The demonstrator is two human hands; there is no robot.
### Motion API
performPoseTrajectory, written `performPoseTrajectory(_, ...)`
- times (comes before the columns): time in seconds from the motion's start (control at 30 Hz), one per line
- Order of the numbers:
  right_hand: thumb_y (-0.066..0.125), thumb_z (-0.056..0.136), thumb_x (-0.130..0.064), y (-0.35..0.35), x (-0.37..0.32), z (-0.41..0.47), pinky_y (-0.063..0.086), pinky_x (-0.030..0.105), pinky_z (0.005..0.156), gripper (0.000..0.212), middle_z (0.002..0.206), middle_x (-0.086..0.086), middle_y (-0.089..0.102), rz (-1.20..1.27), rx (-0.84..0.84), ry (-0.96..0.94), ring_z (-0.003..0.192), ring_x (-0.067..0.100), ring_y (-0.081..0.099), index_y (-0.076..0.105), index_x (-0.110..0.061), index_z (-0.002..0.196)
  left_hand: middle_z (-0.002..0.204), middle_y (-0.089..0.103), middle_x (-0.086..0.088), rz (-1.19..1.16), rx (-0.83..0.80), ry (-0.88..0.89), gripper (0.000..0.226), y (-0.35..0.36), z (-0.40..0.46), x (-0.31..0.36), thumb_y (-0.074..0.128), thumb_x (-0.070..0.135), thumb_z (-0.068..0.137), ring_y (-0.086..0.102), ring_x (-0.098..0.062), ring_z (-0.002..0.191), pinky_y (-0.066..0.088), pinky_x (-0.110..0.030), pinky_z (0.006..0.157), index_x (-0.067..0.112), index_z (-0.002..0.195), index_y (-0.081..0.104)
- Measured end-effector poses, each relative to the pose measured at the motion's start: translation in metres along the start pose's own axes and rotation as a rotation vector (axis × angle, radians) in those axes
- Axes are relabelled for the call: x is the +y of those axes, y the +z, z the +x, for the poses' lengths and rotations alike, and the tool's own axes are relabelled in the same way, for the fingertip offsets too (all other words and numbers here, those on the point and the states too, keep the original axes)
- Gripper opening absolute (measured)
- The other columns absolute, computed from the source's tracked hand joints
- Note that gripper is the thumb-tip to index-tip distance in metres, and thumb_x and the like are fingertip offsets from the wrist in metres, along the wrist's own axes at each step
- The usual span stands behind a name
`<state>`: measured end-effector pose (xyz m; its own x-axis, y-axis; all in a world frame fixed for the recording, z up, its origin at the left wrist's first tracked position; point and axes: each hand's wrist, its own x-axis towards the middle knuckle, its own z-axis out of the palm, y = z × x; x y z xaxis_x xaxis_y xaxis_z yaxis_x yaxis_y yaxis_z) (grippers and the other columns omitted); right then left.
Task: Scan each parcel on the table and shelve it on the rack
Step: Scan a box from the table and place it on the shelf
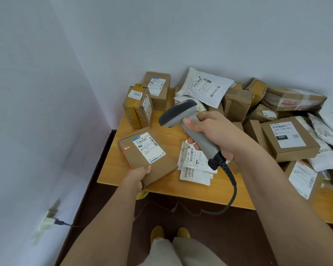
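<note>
Left hand (137,176) grips the near corner of a flat cardboard parcel (148,156), held tilted over the desk's (181,189) near-left corner. Right hand (213,133) is wrapped round the grey barcode scanner (185,121), its red line landing on the parcel's far-left edge, beside the label. Parcels crowd the desk's far and right sides; white mailers (195,164) lie just beneath the scanner.

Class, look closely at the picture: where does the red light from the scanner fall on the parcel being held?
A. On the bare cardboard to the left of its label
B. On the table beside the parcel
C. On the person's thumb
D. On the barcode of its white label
A: the red light sits on plain brown cardboard of the parcel gripped by the left hand, left of its white label, while the right hand holds the scanner.
</note>
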<state>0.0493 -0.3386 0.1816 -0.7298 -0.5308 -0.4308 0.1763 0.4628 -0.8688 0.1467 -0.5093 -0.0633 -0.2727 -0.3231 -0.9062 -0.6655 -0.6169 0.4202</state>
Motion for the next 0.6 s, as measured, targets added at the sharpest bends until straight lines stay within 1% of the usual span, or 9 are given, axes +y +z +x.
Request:
performPoseTrajectory(0.1,0.063,0.096,-0.028,0.000,0.004,0.002,0.048,0.016,0.047,0.022,0.079,0.004,0.068,-0.065,0.000,-0.009,0.051,0.003,0.063,0.067,-0.006,0.096,0.141,0.045,-0.013,-0.016,-0.002,0.002,0.068,-0.002,0.002,-0.002,0.074,0.022,0.086,0.044,-0.036,0.127,0.037,-0.061,0.103,0.010,0.141,0.036)
performPoseTrajectory(0.2,0.064,0.095,-0.032,0.001,0.011,0.005,0.051,0.017,0.052,0.023,0.090,0.009,0.072,-0.045,-0.013,-0.010,0.058,0.005,0.066,0.068,-0.009,0.100,0.136,0.048,-0.012,-0.020,-0.023,0.025,0.063,-0.004,0.003,-0.003,0.072,0.021,0.088,0.047,-0.032,0.114,0.040,-0.057,0.089,0.010,0.139,0.037)
performPoseTrajectory(0.27,0.064,0.095,-0.033,0.000,0.016,0.009,0.055,0.020,0.058,0.022,0.103,0.012,0.073,-0.036,-0.039,-0.002,0.068,0.009,0.068,0.068,-0.013,0.103,0.125,0.049,-0.009,-0.030,-0.019,0.036,0.059,-0.003,0.002,-0.007,0.072,0.020,0.088,0.046,-0.032,0.115,0.040,-0.054,0.086,0.011,0.136,0.039)
performPoseTrajectory(0.3,0.064,0.094,-0.034,-0.001,0.018,0.011,0.056,0.022,0.061,0.022,0.107,0.013,0.072,-0.028,-0.052,0.004,0.071,0.010,0.068,0.068,-0.014,0.104,0.117,0.048,-0.008,-0.042,-0.012,0.034,0.055,-0.003,0.000,-0.009,0.072,0.019,0.088,0.046,-0.030,0.110,0.040,-0.052,0.083,0.012,0.131,0.040)
performPoseTrajectory(0.43,0.067,0.093,-0.032,-0.004,0.027,0.018,0.056,0.027,0.064,0.027,0.107,0.017,0.071,0.050,-0.049,0.035,0.070,0.012,0.069,0.067,-0.010,0.109,0.096,0.048,-0.005,-0.071,-0.023,0.022,0.040,-0.006,-0.012,-0.018,0.074,0.017,0.086,0.050,-0.026,0.087,0.044,-0.041,0.057,0.013,0.108,0.040)
performPoseTrajectory(0.47,0.069,0.092,-0.030,-0.004,0.030,0.020,0.055,0.028,0.062,0.029,0.104,0.018,0.070,0.097,-0.051,0.044,0.069,0.013,0.067,0.066,-0.008,0.110,0.095,0.049,-0.006,-0.081,-0.027,0.031,0.038,-0.008,-0.015,-0.022,0.074,0.018,0.085,0.050,-0.026,0.085,0.047,-0.041,0.058,0.013,0.104,0.042)
performPoseTrajectory(0.5,0.070,0.091,-0.028,-0.004,0.034,0.021,0.053,0.028,0.060,0.030,0.099,0.017,0.068,0.138,-0.058,0.051,0.065,0.012,0.065,0.065,-0.006,0.110,0.097,0.050,-0.006,-0.094,-0.027,0.044,0.037,-0.011,-0.019,-0.026,0.075,0.018,0.084,0.052,-0.027,0.089,0.051,-0.044,0.065,0.014,0.103,0.044)
performPoseTrajectory(0.57,0.073,0.088,-0.021,-0.001,0.040,0.022,0.050,0.024,0.052,0.028,0.083,0.012,0.064,0.158,-0.078,0.050,0.056,0.011,0.059,0.064,-0.003,0.107,0.106,0.054,-0.005,-0.134,-0.029,0.077,0.044,-0.020,-0.029,-0.036,0.078,0.020,0.082,0.054,-0.027,0.101,0.052,-0.049,0.087,0.017,0.113,0.047)
performPoseTrajectory(0.6,0.074,0.088,-0.018,0.001,0.044,0.022,0.049,0.023,0.049,0.025,0.075,0.010,0.061,0.157,-0.093,0.041,0.051,0.010,0.056,0.063,-0.003,0.105,0.112,0.057,-0.004,-0.161,-0.044,0.099,0.047,-0.025,-0.036,-0.042,0.078,0.021,0.081,0.055,-0.026,0.104,0.051,-0.049,0.092,0.018,0.118,0.049)
